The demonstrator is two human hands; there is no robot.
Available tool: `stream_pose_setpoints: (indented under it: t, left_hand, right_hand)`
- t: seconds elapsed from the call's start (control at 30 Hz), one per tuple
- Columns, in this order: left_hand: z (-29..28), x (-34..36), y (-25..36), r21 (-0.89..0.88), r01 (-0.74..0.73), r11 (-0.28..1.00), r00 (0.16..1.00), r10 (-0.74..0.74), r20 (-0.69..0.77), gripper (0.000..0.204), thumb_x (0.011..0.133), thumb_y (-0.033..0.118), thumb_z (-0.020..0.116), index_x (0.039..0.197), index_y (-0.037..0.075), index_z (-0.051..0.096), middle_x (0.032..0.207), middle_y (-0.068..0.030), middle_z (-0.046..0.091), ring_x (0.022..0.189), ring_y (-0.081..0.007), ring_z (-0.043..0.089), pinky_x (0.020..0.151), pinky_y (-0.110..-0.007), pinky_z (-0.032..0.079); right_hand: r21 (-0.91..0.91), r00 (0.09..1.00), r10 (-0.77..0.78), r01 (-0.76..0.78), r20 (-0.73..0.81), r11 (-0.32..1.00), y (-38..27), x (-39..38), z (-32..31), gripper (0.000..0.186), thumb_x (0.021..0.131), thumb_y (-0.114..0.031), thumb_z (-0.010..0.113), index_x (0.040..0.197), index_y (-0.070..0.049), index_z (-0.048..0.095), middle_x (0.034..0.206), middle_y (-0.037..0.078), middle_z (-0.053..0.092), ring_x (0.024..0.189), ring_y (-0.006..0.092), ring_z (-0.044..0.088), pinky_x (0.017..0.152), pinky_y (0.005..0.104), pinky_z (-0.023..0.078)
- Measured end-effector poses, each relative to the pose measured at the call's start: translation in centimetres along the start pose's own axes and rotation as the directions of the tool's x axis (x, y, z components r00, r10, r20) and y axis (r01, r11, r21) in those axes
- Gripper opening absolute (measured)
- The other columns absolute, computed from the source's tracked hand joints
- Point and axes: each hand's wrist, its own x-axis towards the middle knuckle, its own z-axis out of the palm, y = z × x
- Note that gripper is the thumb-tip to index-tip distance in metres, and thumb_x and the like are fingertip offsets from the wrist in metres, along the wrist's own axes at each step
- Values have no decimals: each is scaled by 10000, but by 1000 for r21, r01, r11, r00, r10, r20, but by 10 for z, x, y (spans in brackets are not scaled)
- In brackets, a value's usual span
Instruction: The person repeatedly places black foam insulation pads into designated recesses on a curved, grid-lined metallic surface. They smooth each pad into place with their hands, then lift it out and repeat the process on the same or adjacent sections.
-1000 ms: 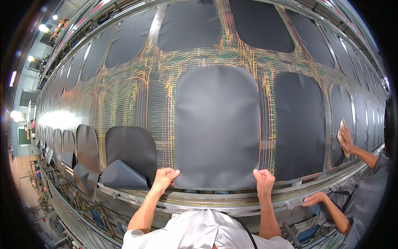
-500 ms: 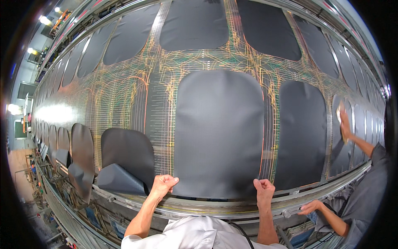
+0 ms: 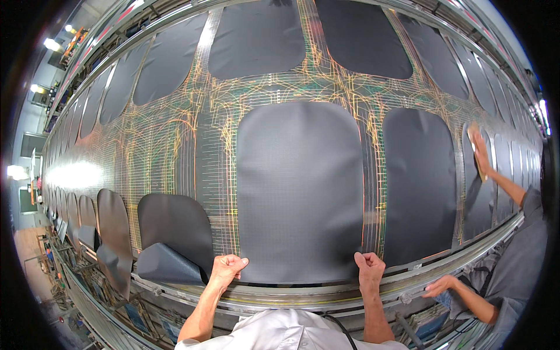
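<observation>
Both the left hand and right hand grip the bottom edge of the dark grey rounded fabric panel, already lying flat at centre, while the similar panel at eight o'clock hangs partly peeled.

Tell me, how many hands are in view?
4: the person's left hand and right hand grip the dark grey rounded sheet; a co-worker's hands press a panel and rest on the metal rail.

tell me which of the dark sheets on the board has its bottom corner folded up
The dark sheet just left of the person's left hand: its lower corner curls off the board, while the large sheet gripped by both hands lies flat.
</observation>
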Motion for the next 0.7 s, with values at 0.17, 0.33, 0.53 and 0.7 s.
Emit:
stream_pose_setpoints:
  t: [0.17,0.33,0.53,0.7]
  left_hand:
    - [4,0,-1,-19,-22,1000,999,21,-39,258,841,233,791,704,58,659,591,39,552,513,-53,501,485,-221,443]
    - [5,2,-4,41,-31,999,998,33,-51,273,834,247,798,687,81,638,592,56,533,524,-44,486,493,-226,448]
    - [11,-1,-6,75,-43,996,993,51,-107,284,832,290,799,682,148,605,595,92,492,514,-27,448,492,-214,415]
    - [11,1,-5,91,-34,995,992,45,-120,270,836,280,795,685,163,605,594,102,487,500,-19,432,483,-207,403]
  right_hand:
    - [34,1000,22,-22,-12,999,0,0,4,188,866,-109,739,757,-7,625,659,-75,530,597,-6,420,519,185,313]
    - [-142,998,-55,49,-39,989,0,5,2,221,855,-131,742,727,-3,615,622,-74,516,581,1,414,510,200,329]
    - [-34,1000,6,-6,-11,999,5,5,2,216,870,-109,737,728,0,616,601,-64,533,558,12,404,495,211,325]
    - [48,999,-52,53,-15,997,10,4,4,214,882,-88,728,726,1,612,598,-61,530,557,10,396,492,209,316]
